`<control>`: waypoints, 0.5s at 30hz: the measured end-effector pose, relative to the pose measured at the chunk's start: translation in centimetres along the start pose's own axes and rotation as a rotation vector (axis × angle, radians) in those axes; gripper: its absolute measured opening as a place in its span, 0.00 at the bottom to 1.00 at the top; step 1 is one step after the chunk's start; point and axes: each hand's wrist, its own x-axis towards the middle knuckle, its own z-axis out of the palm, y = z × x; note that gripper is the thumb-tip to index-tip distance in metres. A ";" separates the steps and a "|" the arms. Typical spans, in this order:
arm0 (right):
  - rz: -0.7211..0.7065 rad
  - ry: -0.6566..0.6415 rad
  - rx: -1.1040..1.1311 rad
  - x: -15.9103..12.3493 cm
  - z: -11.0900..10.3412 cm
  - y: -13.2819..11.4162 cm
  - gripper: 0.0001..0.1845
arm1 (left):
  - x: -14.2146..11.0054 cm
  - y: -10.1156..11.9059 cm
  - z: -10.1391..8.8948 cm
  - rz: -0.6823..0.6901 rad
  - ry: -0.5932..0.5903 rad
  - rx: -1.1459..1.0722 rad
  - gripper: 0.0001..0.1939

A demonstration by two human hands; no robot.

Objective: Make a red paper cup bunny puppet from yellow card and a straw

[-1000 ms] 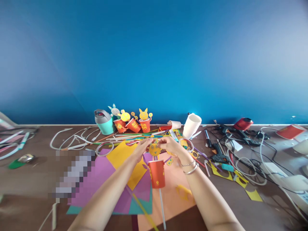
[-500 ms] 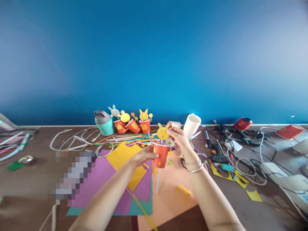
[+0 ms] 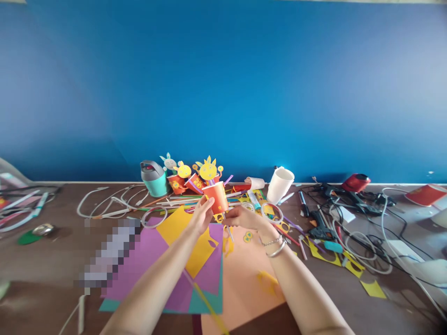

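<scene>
My left hand (image 3: 202,215) is wrapped around a red paper cup (image 3: 216,197), which tilts slightly above the paper sheets. From its mouth rises a yellow rabbit face (image 3: 208,171), overlapping a similar one behind it. A purple strip (image 3: 228,179) sticks out at the cup's right side. Just under the cup's base, my right hand (image 3: 240,217) has its fingertips pinched together at a thin pale straw (image 3: 230,231), whose lower end shows below them. The fingers partly hide the grip.
Several rabbit cups (image 3: 176,184) stand or lean by the wall beside a teal flask (image 3: 154,181). A white cup (image 3: 280,184) stands back right. Yellow card (image 3: 186,237) lies on purple sheets. Glue guns (image 3: 319,225) and cables clutter the right.
The cup has moved left and up and now tilts the other way. My right hand has dropped from the rabbit face to below the cup's base, and less of the straw shows.
</scene>
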 end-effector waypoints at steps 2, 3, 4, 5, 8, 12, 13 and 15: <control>0.014 -0.036 0.001 0.0 0.4 0.1 0.12 | 0.0 0.0 0.0 0.017 0.012 0.013 0.25; 0.022 -0.053 0.000 0.0 0.4 0.2 0.12 | -0.1 0.0 0.0 0.024 0.011 0.016 0.25; 0.028 -0.067 -0.001 -0.1 0.4 0.3 0.12 | -0.1 0.0 0.0 0.023 0.000 0.020 0.25; 0.034 -0.079 -0.001 -0.2 0.4 0.4 0.11 | -0.1 0.0 0.0 0.017 -0.012 0.024 0.24; 0.047 -0.088 0.006 0.0 0.2 0.6 0.12 | -0.2 -0.1 0.2 0.002 -0.052 0.034 0.21; 0.051 -0.037 0.031 0.8 0.1 0.5 0.15 | -0.3 -0.2 0.5 -0.014 -0.090 0.056 0.21; 0.052 -0.029 0.036 0.9 0.1 0.5 0.15 | -0.3 -0.2 0.5 -0.024 -0.091 0.063 0.22; 0.057 -0.030 0.040 0.9 0.2 0.5 0.15 | -0.3 -0.2 0.5 -0.042 -0.079 0.068 0.22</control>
